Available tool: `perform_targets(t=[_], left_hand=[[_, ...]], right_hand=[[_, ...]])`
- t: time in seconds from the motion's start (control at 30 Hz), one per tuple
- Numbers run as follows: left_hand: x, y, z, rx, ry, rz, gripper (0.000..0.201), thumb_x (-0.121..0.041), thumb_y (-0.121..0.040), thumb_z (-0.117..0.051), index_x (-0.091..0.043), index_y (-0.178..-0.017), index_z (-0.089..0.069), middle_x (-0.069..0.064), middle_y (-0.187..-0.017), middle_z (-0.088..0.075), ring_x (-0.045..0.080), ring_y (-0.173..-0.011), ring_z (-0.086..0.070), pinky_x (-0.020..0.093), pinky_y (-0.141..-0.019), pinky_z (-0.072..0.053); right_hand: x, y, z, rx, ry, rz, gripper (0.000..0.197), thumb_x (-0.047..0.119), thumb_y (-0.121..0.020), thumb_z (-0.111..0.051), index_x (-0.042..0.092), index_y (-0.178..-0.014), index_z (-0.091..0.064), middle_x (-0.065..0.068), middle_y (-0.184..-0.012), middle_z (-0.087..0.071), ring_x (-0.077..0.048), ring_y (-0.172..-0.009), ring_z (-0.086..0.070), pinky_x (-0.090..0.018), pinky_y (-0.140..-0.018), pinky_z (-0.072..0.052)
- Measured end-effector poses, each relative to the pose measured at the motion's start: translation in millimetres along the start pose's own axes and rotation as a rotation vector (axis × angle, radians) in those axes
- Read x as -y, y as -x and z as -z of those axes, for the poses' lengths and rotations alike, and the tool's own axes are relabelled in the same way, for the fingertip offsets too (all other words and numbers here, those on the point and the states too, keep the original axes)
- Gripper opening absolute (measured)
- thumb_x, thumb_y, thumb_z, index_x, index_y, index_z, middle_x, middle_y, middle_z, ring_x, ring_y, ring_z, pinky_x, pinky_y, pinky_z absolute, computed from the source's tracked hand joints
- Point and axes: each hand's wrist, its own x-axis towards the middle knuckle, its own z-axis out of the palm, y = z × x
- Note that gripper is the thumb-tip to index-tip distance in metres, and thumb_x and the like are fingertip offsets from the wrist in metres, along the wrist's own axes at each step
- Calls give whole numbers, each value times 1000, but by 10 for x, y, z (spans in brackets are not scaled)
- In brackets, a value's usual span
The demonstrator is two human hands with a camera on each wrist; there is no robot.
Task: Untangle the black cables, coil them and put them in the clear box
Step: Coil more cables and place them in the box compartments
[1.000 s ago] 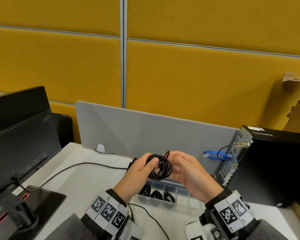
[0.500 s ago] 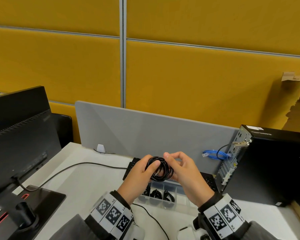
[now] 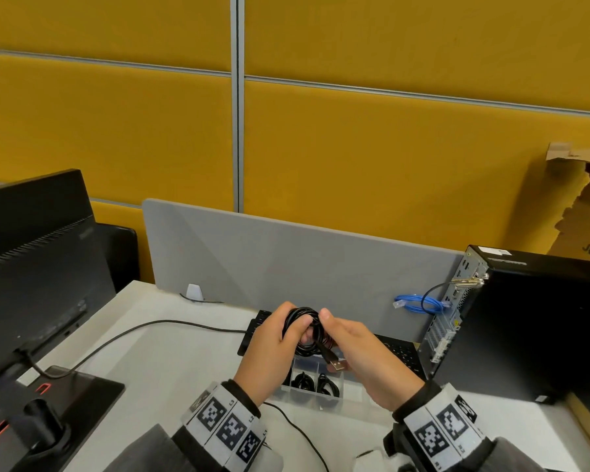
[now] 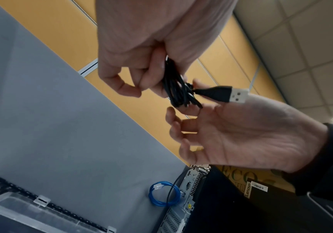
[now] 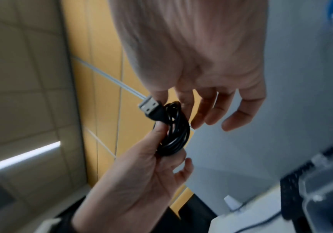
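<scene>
A black USB cable (image 3: 300, 313) is wound into a small coil and held above the clear box (image 3: 307, 398). My left hand (image 3: 273, 349) grips the coil (image 4: 177, 91) between thumb and fingers. My right hand (image 3: 361, 349) is against the coil's other side, thumb on top and index finger under it, the other fingers loosely curled. The silver USB plug (image 3: 337, 365) sticks out of the coil toward my right palm; it also shows in both wrist views (image 4: 231, 94) (image 5: 150, 107). Two compartments of the box hold coiled black cables (image 3: 304, 381).
A black monitor (image 3: 31, 284) stands on the left and a black PC tower (image 3: 532, 321) on the right, with a blue cable (image 3: 418, 303) at its back. A keyboard (image 3: 399, 356) lies behind the box before the grey divider (image 3: 286, 260). A thin black lead (image 3: 133, 335) crosses the desk.
Both hands have turned the coil and drawn slightly toward me. The cable end that stuck up above the coil now points out at its lower right, with the plug showing.
</scene>
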Motion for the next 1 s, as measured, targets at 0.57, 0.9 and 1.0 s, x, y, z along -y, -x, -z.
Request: perform_targets(t=[0.57,0.9,1.0], left_hand=[[-42,62,-18,-135,-185,-57,19,-28,-94,-49,-12,-84,-53,4,-71,-63,19,-66,-60,39,-63,-51],[-78,79,-86,-168,-84,-79,20,-26,-93,-52,-13,-78,-51,0,-65,-57,11,-60,-52,22,-57,-42],[-58,68,-89,-156,-68,-55,22,-25,-94,-51,-16,-74,-48,-6,-60,-52,3,-56,-47,17,-54,-38]], right_hand=[[-1,112,-84,-292,594,277,42,50,-78,-66,20,-89,-38,6,-70,-54,-6,-59,-48,-25,-59,-45],[21,64,-199,-413,1082,337,24,40,-96,-35,20,-94,-47,7,-84,-49,-12,-75,-42,-23,-58,-30],[-5,49,-197,-339,1115,314,32,41,-100,-24,19,-103,-46,3,-83,-61,-14,-66,-48,-28,-61,-38]])
